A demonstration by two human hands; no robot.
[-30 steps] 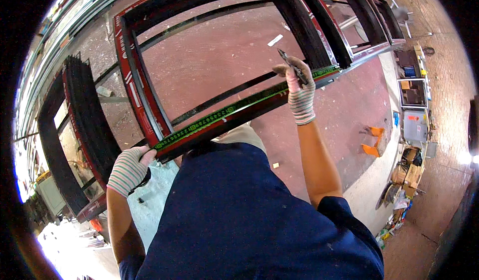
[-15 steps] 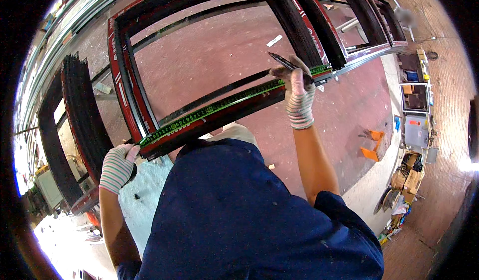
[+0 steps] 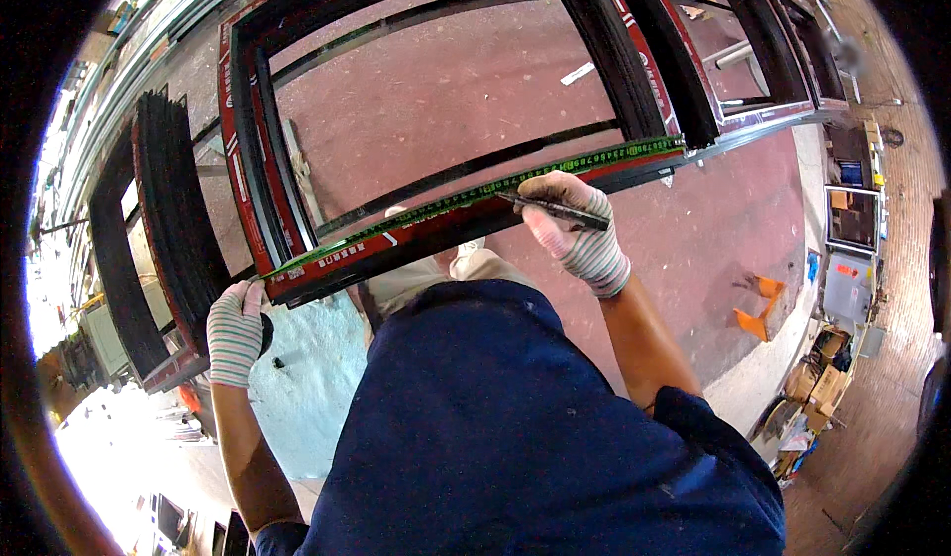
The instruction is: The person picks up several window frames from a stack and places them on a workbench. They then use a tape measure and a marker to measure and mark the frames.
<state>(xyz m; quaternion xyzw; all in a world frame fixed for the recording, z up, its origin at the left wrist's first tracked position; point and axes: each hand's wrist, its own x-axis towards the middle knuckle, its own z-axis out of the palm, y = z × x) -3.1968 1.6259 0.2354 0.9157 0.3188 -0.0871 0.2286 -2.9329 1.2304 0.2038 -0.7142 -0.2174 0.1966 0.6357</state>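
Note:
A green tape measure (image 3: pixel 584 158) is pulled out along the near bar of a dark red and black window frame (image 3: pixel 369 257). At the frame's near left corner, my left hand (image 3: pixel 234 333), in a striped knit glove, is closed around the tape's dark case, mostly hidden by the fingers. My right hand (image 3: pixel 586 244), gloved alike, grips a black marker pen (image 3: pixel 565 212) between thumb and fingers. The pen's tip points left and lies at the tape's near edge, around the middle of the bar; whether it touches the bar I cannot tell.
More dark frames (image 3: pixel 738 51) continue to the right, and a stack of black profiles (image 3: pixel 178 209) stands at the left. An orange bracket (image 3: pixel 761 306) sits on the reddish floor. Boxes and tools (image 3: pixel 827 383) line the right side; a pale blue surface (image 3: pixel 312 388) lies below my left hand.
My right hand has come down and left along the tape, and the pen's tip has dropped from above the bar to the tape's edge. My left hand stays at the corner.

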